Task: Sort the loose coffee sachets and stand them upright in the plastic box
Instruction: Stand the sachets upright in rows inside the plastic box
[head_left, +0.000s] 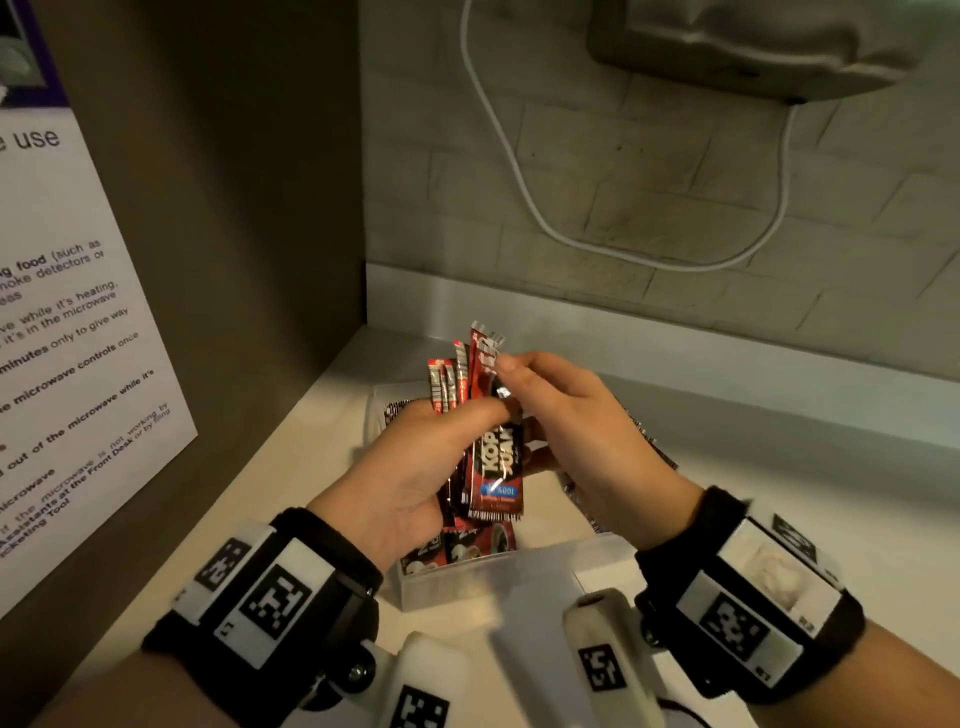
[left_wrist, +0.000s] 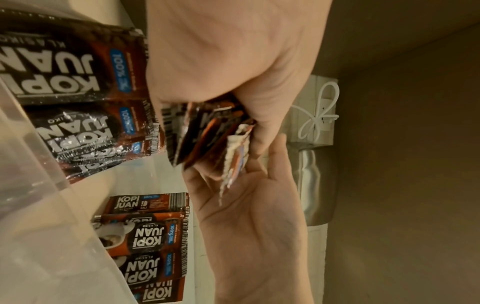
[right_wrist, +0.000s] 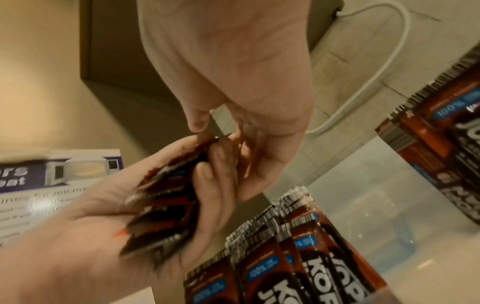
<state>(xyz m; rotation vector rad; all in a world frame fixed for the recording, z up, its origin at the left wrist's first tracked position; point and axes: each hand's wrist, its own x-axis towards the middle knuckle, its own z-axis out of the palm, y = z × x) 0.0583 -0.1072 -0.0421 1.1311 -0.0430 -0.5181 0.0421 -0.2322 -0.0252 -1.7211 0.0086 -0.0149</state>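
Above the plastic box (head_left: 457, 592), the left hand (head_left: 410, 478) gripped a sachet bundle (head_left: 467, 415); the right hand (head_left: 587, 431) apparently pinched the front sachet (head_left: 496, 467).

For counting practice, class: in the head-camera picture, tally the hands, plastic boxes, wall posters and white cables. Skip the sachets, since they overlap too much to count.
hands: 2, the left hand and right hand, both holding sachets
plastic box: 1
poster: 1
white cable: 1
Total: 5
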